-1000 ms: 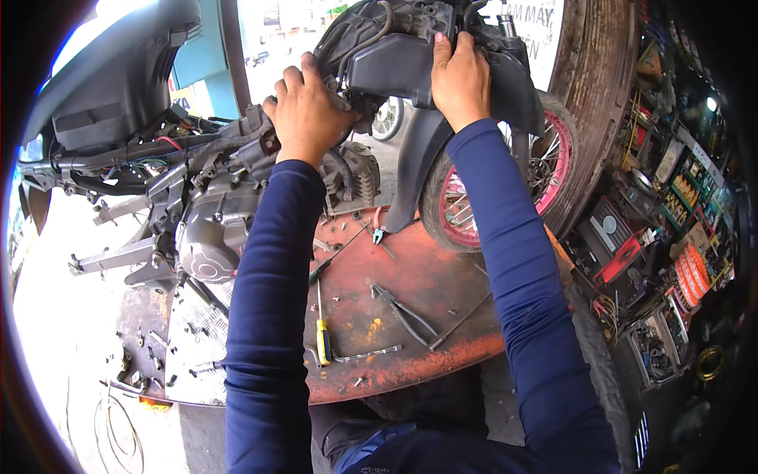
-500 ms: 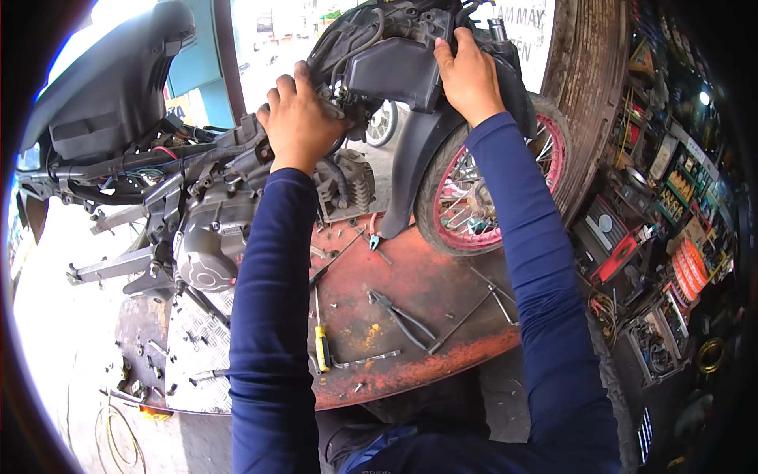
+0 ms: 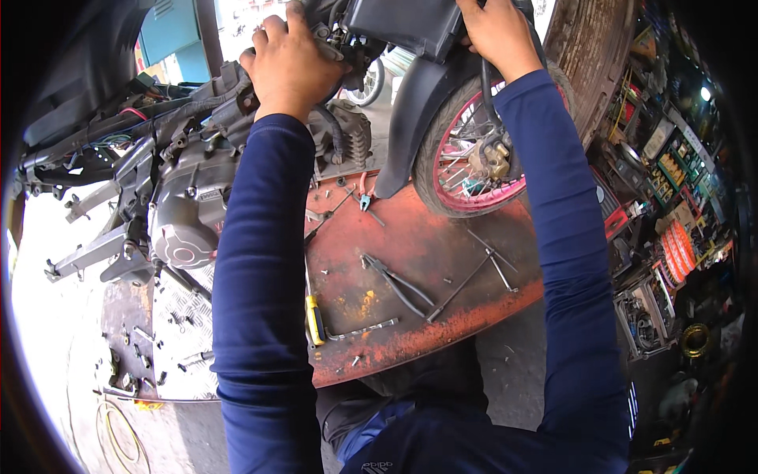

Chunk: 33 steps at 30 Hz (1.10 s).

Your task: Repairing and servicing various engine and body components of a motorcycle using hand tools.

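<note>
A partly stripped motorcycle [image 3: 193, 193] stands across the far side of the work table [image 3: 347, 276]. My left hand [image 3: 292, 71] is curled over dark parts at the motorcycle's frame, left of a black plastic box [image 3: 403, 24]. At the box's right edge is my right hand [image 3: 501, 39], its thumb against the black plastic. The upper frame edge cuts off some fingers, and exactly what the right hand grips is partly hidden. Below it are the black front fender [image 3: 418, 118] and the spoked front wheel [image 3: 474, 158] with a pink rim. A black hose [image 3: 487, 91] hangs across the wheel.
On the table lie pliers [image 3: 399, 284], a yellow-handled screwdriver [image 3: 316, 320], a bent metal rod [image 3: 363, 329], a T-handle wrench [image 3: 466, 284], small red-handled pliers [image 3: 365, 193] and loose bolts. Crowded tool racks [image 3: 679, 182] stand right. A cable coil [image 3: 118, 442] lies on the floor.
The whole view has shifted, so most things sit higher. My right hand has moved right along with the box's right edge. The hose across the wheel now shows. My left hand keeps its place.
</note>
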### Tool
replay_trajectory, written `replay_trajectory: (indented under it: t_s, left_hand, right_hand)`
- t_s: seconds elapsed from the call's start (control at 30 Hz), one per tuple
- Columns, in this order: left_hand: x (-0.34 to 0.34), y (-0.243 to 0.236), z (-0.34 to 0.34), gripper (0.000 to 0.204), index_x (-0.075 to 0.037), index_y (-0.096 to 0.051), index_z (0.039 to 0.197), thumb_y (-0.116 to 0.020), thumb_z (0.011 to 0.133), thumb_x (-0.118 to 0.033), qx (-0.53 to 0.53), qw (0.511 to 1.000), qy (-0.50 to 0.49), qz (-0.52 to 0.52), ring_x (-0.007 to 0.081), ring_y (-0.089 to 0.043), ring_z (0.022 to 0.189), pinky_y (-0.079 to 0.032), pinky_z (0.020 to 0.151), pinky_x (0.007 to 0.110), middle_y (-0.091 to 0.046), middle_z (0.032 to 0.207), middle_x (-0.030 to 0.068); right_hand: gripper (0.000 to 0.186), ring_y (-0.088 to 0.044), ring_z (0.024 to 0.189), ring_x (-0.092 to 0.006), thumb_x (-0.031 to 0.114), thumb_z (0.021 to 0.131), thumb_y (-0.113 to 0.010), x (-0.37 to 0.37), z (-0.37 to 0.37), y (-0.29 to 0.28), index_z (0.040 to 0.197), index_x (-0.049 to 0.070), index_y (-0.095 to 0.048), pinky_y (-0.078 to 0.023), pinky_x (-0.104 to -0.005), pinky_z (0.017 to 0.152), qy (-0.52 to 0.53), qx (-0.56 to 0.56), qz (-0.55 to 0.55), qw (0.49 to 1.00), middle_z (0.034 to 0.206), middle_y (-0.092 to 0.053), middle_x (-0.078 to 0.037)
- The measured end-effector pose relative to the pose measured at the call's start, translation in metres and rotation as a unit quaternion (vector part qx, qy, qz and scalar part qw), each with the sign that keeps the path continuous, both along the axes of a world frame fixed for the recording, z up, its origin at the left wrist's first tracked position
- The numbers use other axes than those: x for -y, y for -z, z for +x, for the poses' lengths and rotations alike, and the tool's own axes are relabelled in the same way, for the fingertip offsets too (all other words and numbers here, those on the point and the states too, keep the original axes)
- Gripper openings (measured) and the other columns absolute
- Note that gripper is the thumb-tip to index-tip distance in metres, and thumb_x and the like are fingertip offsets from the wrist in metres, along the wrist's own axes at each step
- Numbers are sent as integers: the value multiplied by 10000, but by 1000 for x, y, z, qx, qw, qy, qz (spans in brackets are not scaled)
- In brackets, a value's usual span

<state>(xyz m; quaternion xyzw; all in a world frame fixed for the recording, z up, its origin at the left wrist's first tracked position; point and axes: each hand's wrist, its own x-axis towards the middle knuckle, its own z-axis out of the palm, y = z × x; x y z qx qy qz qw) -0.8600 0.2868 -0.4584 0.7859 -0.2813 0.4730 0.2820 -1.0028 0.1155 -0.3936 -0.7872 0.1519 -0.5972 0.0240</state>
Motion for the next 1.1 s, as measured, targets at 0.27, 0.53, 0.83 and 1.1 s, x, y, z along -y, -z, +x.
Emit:
replay_trajectory:
  t_s: [0.27,0.53,0.83,1.1]
  left_hand:
    - [-12,4,5,1039,-96,-348,1379,-842,554,-490,12,999,-23,25,387,-475,1193,-362,950,551,-506,1264,172]
    - [3,-3,5,1030,-87,-351,1378,-807,577,-548,25,998,-37,45,391,-478,1201,-381,967,512,-497,1282,192]
    - [4,-3,5,680,26,-377,1274,-652,728,-272,5,999,-35,38,423,-492,1137,-400,953,515,-484,1185,230]
    - [14,0,-6,801,24,-350,1301,-723,713,-372,-5,999,-3,48,417,-464,1159,-396,981,468,-468,1193,242]
  right_hand:
    - [250,-644,737,-173,200,974,-508,-34,52,138,1061,-33,-521,-522,-279,611,-401,58,335,851,878,-636,-110]
    - [338,-562,685,-262,268,933,-494,3,135,155,959,-54,-594,-440,-369,662,-471,62,391,788,796,-631,-145]
    - [308,-615,691,-378,289,885,-564,-70,-64,400,714,34,-594,-474,-478,634,-263,-363,206,870,682,-612,-183]
    - [408,-675,765,-340,353,736,-726,-208,33,434,927,22,-583,-545,-438,683,-169,-446,307,823,809,-679,-166]
